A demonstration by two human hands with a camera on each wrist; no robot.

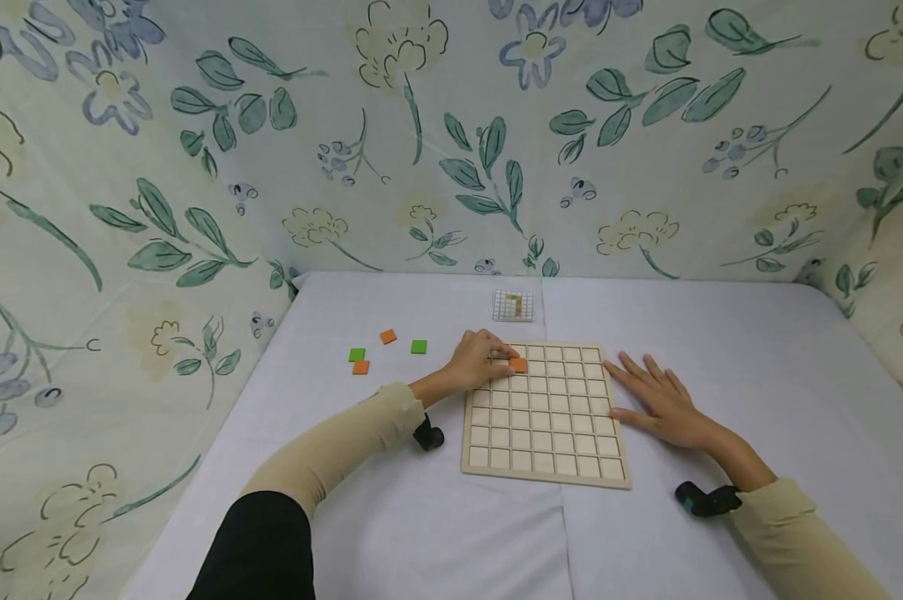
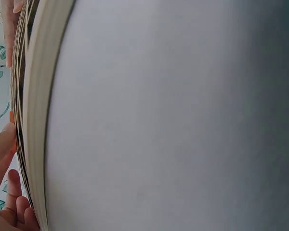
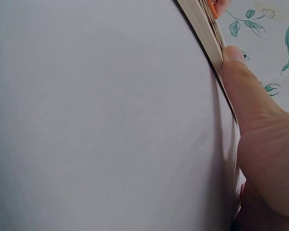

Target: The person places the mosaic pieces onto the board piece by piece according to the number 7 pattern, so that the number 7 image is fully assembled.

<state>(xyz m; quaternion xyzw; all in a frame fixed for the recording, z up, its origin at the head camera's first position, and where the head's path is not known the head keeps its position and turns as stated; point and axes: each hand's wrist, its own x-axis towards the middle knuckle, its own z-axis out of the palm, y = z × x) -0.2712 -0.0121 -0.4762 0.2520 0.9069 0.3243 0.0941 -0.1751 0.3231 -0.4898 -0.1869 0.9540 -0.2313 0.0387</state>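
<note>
My left hand (image 1: 474, 362) pinches an orange square tile (image 1: 519, 365) between thumb and fingers, over the upper left part of a pale wooden grid board (image 1: 545, 477). The left wrist view shows the tile's orange edge (image 2: 12, 118) beside the thumb, at the board's top; whether it lies fully in a cell cannot be told. My right hand (image 1: 665, 406) is spread flat, with its thumb and fingertips at the board's right edge. In the right wrist view the thumb (image 3: 248, 86) touches the side of the board (image 3: 198, 26).
Left of the board lie a green tile (image 1: 419, 347), an orange tile (image 1: 387, 336), and another green tile (image 1: 357, 354) touching another orange tile (image 1: 360, 367). A small pattern card (image 1: 502, 310) lies behind the board. White cloth (image 1: 421, 533) covers the table; a floral curtain hangs behind.
</note>
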